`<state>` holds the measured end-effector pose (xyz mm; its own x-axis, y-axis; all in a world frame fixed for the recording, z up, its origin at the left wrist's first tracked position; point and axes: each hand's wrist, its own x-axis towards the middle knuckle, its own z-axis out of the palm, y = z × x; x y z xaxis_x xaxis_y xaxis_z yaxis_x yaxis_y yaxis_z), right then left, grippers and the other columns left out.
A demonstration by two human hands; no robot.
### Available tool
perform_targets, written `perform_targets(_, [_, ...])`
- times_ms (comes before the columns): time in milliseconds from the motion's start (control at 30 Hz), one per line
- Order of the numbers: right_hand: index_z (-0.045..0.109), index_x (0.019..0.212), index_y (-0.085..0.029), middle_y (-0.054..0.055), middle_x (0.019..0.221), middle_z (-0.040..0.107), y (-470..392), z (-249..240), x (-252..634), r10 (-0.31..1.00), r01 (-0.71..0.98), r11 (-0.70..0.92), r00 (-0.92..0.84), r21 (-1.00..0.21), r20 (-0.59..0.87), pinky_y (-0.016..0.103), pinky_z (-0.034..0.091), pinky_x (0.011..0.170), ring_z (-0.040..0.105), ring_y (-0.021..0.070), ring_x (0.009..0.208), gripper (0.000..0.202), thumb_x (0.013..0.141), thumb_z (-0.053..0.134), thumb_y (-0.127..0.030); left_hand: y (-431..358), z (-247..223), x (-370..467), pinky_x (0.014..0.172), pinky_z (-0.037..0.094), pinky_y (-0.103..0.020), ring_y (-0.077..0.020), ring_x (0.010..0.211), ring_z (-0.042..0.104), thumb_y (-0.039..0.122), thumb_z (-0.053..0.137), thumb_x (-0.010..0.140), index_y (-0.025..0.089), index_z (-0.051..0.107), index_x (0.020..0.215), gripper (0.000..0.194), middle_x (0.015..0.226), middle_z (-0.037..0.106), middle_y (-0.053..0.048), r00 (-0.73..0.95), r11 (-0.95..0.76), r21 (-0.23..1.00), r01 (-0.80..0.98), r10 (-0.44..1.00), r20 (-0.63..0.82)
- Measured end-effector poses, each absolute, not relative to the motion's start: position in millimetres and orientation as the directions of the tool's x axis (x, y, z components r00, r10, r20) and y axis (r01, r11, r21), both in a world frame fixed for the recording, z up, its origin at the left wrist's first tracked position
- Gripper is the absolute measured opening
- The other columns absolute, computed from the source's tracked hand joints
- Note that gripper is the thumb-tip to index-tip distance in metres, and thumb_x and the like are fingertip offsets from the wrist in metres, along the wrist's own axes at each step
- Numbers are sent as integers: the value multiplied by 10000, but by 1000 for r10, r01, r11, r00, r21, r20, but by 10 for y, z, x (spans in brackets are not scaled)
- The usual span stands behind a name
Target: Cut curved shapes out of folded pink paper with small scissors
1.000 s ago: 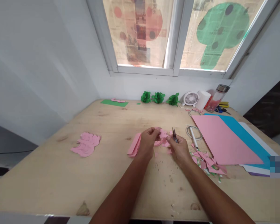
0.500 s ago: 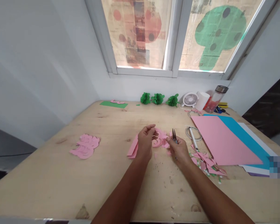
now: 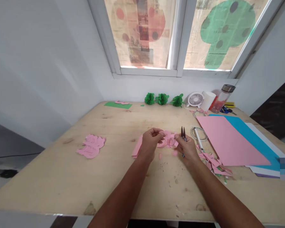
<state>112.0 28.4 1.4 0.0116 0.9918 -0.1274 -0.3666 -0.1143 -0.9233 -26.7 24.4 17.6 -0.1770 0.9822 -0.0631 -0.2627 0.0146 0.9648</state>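
Observation:
My left hand (image 3: 151,143) pinches a curled pink paper cutout (image 3: 166,139) between thumb and fingertips, just above the wooden table. On the other side of it, my right hand (image 3: 187,148) has thumb and finger at the paper's edge. A small pair of scissors (image 3: 183,132) stays tucked in that same hand, dark blades pointing away from me. The paper's curves overlap, so single layers are hard to tell apart. Partly behind my left hand lies a folded strip of pink paper (image 3: 137,148). Small pink scraps (image 3: 174,152) lie below the hands.
Pink cutouts (image 3: 92,146) are stacked at left. On the right are paper scraps (image 3: 213,162), a white pen (image 3: 198,138) and large pink sheets (image 3: 230,141). Green paper shapes (image 3: 161,99), a small fan (image 3: 195,99) and a bottle (image 3: 223,97) line the back.
My hands have drawn slightly apart around the pink cutout, and the scissors in my right hand now point more upright. The whole view has shifted a little.

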Motion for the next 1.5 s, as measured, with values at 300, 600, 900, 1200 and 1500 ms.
perform_targets(300, [503,647,-166,-129,382,273,304,43,1175,986,-318,-164,-71,-934,-149,178,128,333,188,19,320,326,561,756,-352,154,145,-508,504,420,-227,-122,555,546,303,675,627,135,646,711,190,669,649,-72,-13,36,999,-24,999,-37])
perform_targets(600, [512,633,-163,-120,341,295,300,70,1192,979,-207,-161,-159,-965,-129,190,95,335,181,20,299,353,559,748,-415,216,382,-581,496,414,-238,-147,533,546,254,654,613,162,699,630,103,596,642,-58,48,-46,989,139,998,39])
perform_targets(900, [528,669,-158,-120,391,285,302,71,1206,982,-217,-167,-119,-962,-144,192,131,350,200,24,335,328,589,740,-395,183,302,-665,379,296,-203,-94,386,441,232,650,589,158,645,536,91,488,570,-25,149,8,977,213,988,-40])
perform_targets(1200, [554,753,-162,-79,441,375,287,40,1176,998,-350,-51,-41,-935,-39,196,133,324,240,41,316,388,754,521,-548,231,217,-393,505,408,-216,-85,499,497,274,711,580,130,612,618,179,583,572,-18,-32,79,933,-350,995,-97])
perform_targets(1500, [564,755,-148,-82,421,360,182,-88,1028,982,-241,-82,-187,-967,-36,193,113,327,231,44,318,409,767,507,-554,218,145,-163,605,446,-258,-102,571,517,284,695,600,128,587,644,194,616,564,-17,-115,4,874,-486,991,-68])
